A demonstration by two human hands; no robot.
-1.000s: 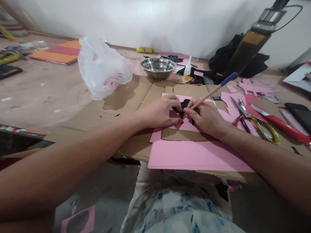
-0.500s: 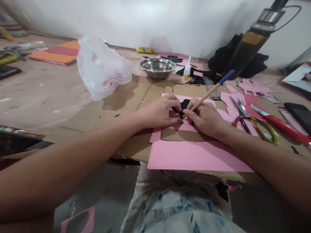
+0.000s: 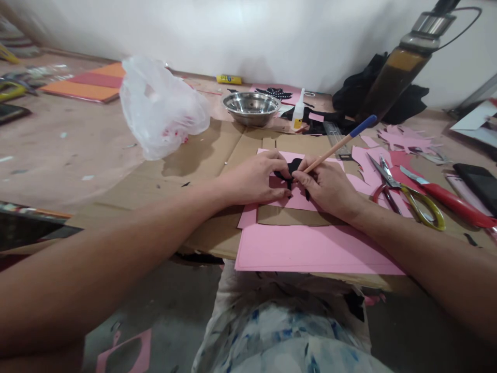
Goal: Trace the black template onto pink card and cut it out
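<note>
My right hand (image 3: 328,185) is closed around a wooden stick with a blue end (image 3: 338,148), which slants up to the right. Its lower tip is hidden at the fingertips, over a black cut-out shape (image 3: 295,165). On the left side of that shape rests my left hand (image 3: 258,178), thumb and fingers apart, fingertips pressing the black piece down. Under both hands lies a pink sheet (image 3: 287,203) on a piece of cardboard (image 3: 295,216), with larger pink sheets (image 3: 310,248) beneath.
Scissors (image 3: 411,194) and a red-handled knife (image 3: 458,202) lie right of my right hand. Behind stand a metal bowl (image 3: 251,115), a glue bottle (image 3: 298,111) and a tall dark bottle (image 3: 396,77). A white plastic bag (image 3: 161,109) sits at the left.
The stick's blue end has shifted very slightly right and down, and the right fingers have moved a little on the black piece. The left hand keeps its place.
</note>
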